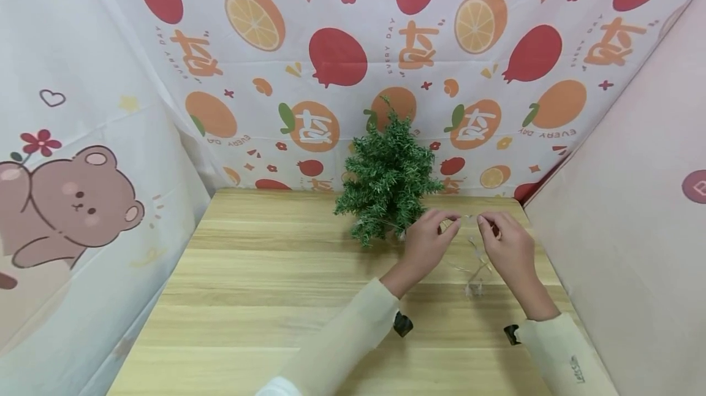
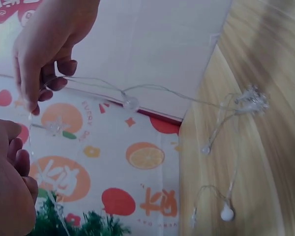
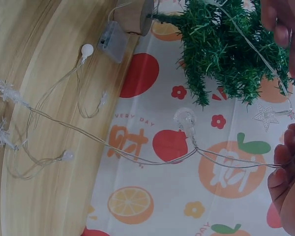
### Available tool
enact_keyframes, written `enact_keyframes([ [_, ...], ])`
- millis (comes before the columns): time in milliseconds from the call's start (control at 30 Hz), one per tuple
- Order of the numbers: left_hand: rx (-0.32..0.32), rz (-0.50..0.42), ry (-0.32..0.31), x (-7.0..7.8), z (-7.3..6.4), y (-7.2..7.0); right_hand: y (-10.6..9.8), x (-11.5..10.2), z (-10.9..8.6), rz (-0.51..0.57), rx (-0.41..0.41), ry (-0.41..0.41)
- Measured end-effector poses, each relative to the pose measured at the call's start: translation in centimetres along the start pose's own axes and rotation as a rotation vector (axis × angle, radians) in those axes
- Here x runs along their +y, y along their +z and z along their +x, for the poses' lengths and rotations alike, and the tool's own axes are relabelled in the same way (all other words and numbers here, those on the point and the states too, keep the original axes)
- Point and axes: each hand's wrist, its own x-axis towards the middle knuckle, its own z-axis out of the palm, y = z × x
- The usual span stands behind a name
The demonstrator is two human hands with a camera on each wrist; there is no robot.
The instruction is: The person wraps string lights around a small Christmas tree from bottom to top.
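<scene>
A string of fairy lights (image 3: 123, 156) on thin clear wire runs between both hands, to the right of a small green artificial tree (image 1: 388, 175). My left hand (image 1: 429, 241) pinches the wire close to the tree's lower branches. With thumb and fingers, my right hand (image 1: 510, 246) grips the strand a short way to the right. A clear star (image 3: 266, 117) hangs between the hands. Round bulbs (image 2: 227, 211) and snowflake pieces (image 3: 5, 91) lie on the table with the loose end. Part of the strand crosses the tree.
The tree stands on a wooden base (image 3: 132, 17), with a clear battery box (image 3: 113, 42) beside it. Beneath lies a wood-grain table (image 1: 248, 298). A fruit-printed cloth (image 1: 336, 59) hangs behind, and pale cloth (image 1: 634, 200) closes the right side.
</scene>
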Motion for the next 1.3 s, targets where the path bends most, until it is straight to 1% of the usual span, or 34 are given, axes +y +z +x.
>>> enact_keyframes([
  [167,-0.047,0.01,0.025,0.8,1.3,1.1,-0.3,-0.2,-0.1,0.011,-0.002,0.013],
  [300,-0.093,-0.01,0.031,1.1,1.7,1.5,-0.5,-0.4,-0.2,0.027,-0.007,0.025],
  [400,-0.108,-0.018,0.031,1.1,1.8,1.6,-0.7,-0.6,-0.2,0.041,-0.005,0.026],
  [633,-0.069,0.038,0.061,1.1,2.2,2.0,-0.8,-0.8,0.2,0.066,0.015,0.01],
  [800,-0.061,0.039,0.069,1.0,2.4,2.0,-1.0,-0.7,0.3,0.065,0.006,0.002],
  [967,-0.046,0.019,0.075,0.9,2.7,1.6,-1.6,-0.3,0.2,0.035,-0.056,-0.013],
  [1167,-0.029,-0.026,0.061,0.7,2.9,1.2,-2.4,0.2,0.0,-0.002,-0.165,0.015],
  [1300,-0.015,-0.038,0.056,0.5,3.0,1.0,-2.8,0.7,-0.4,-0.029,-0.181,0.007],
])
